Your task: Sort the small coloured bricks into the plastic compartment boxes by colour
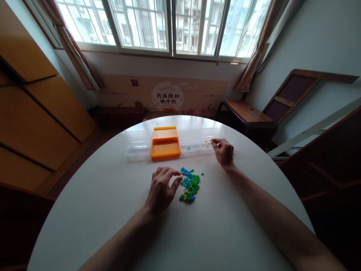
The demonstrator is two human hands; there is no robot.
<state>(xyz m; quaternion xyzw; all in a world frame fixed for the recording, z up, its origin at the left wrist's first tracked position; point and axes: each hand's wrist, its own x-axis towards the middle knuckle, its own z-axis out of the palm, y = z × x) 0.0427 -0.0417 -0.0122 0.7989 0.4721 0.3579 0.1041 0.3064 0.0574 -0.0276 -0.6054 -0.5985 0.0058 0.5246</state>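
Note:
On the table lies a pile of small building bricks [193, 184], mostly green and blue with a few pale yellow ones. My left hand [164, 187] is at the pile's left edge, thumb and forefinger curved together around a tiny pale yellow brick at their tips. Over the right-hand clear plastic box [208, 146], my right hand [224, 151] is closed in a pinch, with a yellow brick at the fingertips. A few yellow bricks [207, 146] lie in that box below. One green brick [188, 148] rests in the clear box [190, 145] to its left.
An orange open box [165, 155] stands in the row, with another clear box [137, 150] to its left. A loose green brick [202, 174] lies right of the pile. The round white table [113, 210] has a wooden bench [248, 112] beyond its right side.

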